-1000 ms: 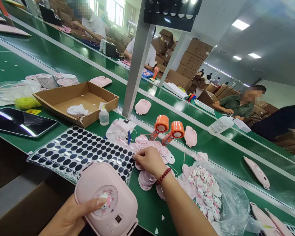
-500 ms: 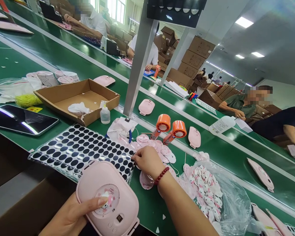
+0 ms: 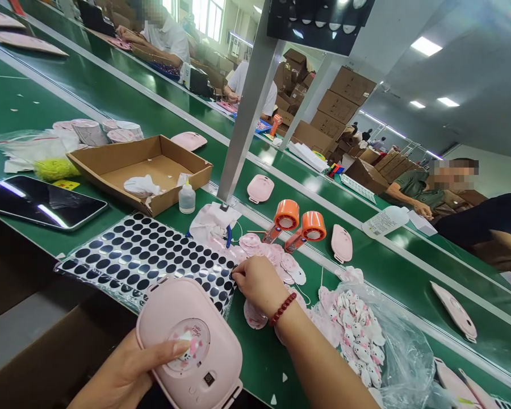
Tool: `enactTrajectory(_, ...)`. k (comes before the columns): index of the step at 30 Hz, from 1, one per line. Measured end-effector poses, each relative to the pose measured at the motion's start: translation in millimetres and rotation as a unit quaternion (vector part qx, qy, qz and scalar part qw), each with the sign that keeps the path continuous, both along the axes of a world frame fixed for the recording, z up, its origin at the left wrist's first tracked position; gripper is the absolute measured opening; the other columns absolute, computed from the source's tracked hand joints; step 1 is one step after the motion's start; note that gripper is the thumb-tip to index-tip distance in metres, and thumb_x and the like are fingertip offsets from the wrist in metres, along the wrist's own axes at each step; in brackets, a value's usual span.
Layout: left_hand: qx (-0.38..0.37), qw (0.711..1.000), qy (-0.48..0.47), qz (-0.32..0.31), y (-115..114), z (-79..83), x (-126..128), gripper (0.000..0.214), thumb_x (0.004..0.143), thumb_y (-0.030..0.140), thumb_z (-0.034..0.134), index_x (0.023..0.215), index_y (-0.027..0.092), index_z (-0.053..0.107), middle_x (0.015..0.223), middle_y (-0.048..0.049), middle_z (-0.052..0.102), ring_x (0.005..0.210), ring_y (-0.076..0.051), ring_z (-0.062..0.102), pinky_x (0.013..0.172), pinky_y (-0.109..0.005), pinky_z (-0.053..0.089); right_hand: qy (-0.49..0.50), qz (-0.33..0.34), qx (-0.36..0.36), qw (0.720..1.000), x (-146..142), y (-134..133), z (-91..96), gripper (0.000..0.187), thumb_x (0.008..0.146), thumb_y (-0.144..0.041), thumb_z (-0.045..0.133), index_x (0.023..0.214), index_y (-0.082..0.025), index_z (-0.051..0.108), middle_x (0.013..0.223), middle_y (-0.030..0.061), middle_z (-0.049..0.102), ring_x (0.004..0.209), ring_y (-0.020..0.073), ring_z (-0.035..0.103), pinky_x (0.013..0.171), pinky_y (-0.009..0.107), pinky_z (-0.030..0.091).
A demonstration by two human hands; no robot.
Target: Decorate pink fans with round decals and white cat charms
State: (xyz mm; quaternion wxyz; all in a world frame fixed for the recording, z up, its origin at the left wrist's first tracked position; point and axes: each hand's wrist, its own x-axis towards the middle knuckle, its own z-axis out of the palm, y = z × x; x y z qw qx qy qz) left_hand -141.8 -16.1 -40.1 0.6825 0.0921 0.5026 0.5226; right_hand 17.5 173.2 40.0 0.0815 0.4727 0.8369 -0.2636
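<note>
My left hand grips a pink rounded case at the bottom, its thumb pressed on the round cartoon sticker in the case's middle. My right hand, a red bead bracelet on its wrist, is closed in a pinch at the right edge of a clear sheet of black round dots. What the fingertips hold is too small to make out. A heap of pink round stickers lies just behind that hand.
A clear bag of cartoon stickers lies to the right. Two orange tape dispensers, a small glue bottle, a shallow cardboard tray and a phone sit on the green belt. Other people work across the line.
The view has shifted slightly. My right hand has stayed pinched at the dot sheet's edge and my left thumb has stayed on the case's sticker.
</note>
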Motion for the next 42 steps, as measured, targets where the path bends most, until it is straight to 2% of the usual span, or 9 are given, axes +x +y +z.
enactTrajectory(7,0.011,1.0,-0.013,-0.007,-5,-17.9,-5,0.113,0.073,0.043,0.102,0.171,0.033,0.048,0.154,-0.0067,0.071,0.137,-0.042,0.071,0.122,-0.05,0.061,0.002,-0.029,0.012,1.0,-5,-2,-4.2,0.022,0.106,-0.014,0.066,0.11,-0.01,0.087,0.114,0.0153,0.083,0.106,0.0236,0.076,0.101,0.036,0.053)
enactTrajectory(11,0.01,1.0,0.001,-0.021,-1,-13.2,-4,0.116,0.073,0.048,0.101,0.173,0.034,0.044,0.149,-0.008,0.074,0.136,-0.044,0.07,0.11,-0.051,0.068,0.033,-0.051,-0.011,0.998,-5,2,-3.9,0.019,0.101,-0.01,0.067,0.101,-0.011,0.086,0.096,0.0095,0.082,0.089,0.0183,0.073,0.092,0.032,0.054)
enactTrajectory(15,0.004,1.0,0.005,-0.027,2,-4.6,-3,0.119,0.064,0.053,0.105,0.169,0.033,0.051,0.148,-0.0079,0.074,0.135,-0.042,0.07,0.115,-0.048,0.065,0.066,-0.081,-0.057,0.993,-1,6,-4.9,0.017,0.099,-0.009,0.068,0.09,-0.012,0.082,0.07,0.0008,0.069,0.069,0.0133,0.063,0.077,0.026,0.052)
enactTrajectory(19,-0.02,1.0,0.01,-0.009,3,7.9,2,0.128,0.048,0.055,0.109,0.163,0.029,0.058,0.137,-0.0102,0.079,0.127,-0.045,0.074,0.111,-0.05,0.067,0.088,-0.103,-0.09,0.987,1,7,-6.2,0.018,0.096,-0.006,0.067,0.083,-0.013,0.077,0.064,-0.0025,0.062,0.062,0.0111,0.058,0.07,0.024,0.05)
enactTrajectory(22,-0.011,1.0,0.02,0.012,1,10.6,5,0.121,0.056,0.054,0.106,0.164,0.032,0.056,0.134,-0.0065,0.08,0.132,-0.042,0.072,0.106,-0.044,0.069,0.095,-0.115,-0.108,0.983,0,8,-6.3,0.018,0.096,-0.005,0.066,0.082,-0.013,0.074,0.064,-0.003,0.062,0.062,0.0108,0.059,0.068,0.023,0.049)
enactTrajectory(27,-0.018,0.999,0.028,0.015,1,-8.6,1,0.129,0.05,0.057,0.106,0.165,0.037,0.053,0.144,-0.0043,0.075,0.14,-0.044,0.066,0.108,-0.048,0.069,0.082,-0.123,-0.112,0.983,-3,12,-4.0,0.021,0.097,-0.009,0.069,0.077,-0.014,0.069,0.065,-0.0024,0.062,0.066,0.0115,0.061,0.068,0.023,0.048)
enactTrajectory(31,0.001,1.0,0.011,0.015,2,-24.3,-2,0.125,0.056,0.054,0.105,0.167,0.038,0.051,0.148,-0.0047,0.074,0.14,-0.046,0.066,0.111,-0.053,0.067,0.053,-0.112,-0.081,0.989,-9,13,-2.4,0.04,0.1,-0.019,0.074,0.064,-0.016,0.059,0.06,-0.0031,0.056,0.063,0.0117,0.052,0.068,0.025,0.043)
enactTrajectory(35,0.012,1.0,0.006,0.017,2,-29.9,-3,0.12,0.057,0.051,0.105,0.165,0.037,0.054,0.146,-0.0055,0.075,0.138,-0.047,0.067,0.11,-0.054,0.068,0.026,-0.095,-0.045,0.994,-13,13,-2.6,0.036,0.097,-0.014,0.074,0.065,-0.017,0.058,0.063,-0.0035,0.054,0.067,0.0131,0.052,0.072,0.026,0.042)
enactTrajectory(42,0.006,1.0,0.019,-0.003,4,0.4,3,0.105,0.053,0.056,0.105,0.149,0.03,0.07,0.144,-0.0052,0.076,0.132,-0.041,0.071,0.107,-0.043,0.068,-0.037,-0.055,-0.015,0.998,-18,11,0.7,0.039,0.098,-0.024,0.076,0.065,-0.017,0.057,0.064,-0.0008,0.056,0.066,0.0143,0.051,0.069,0.029,0.04)
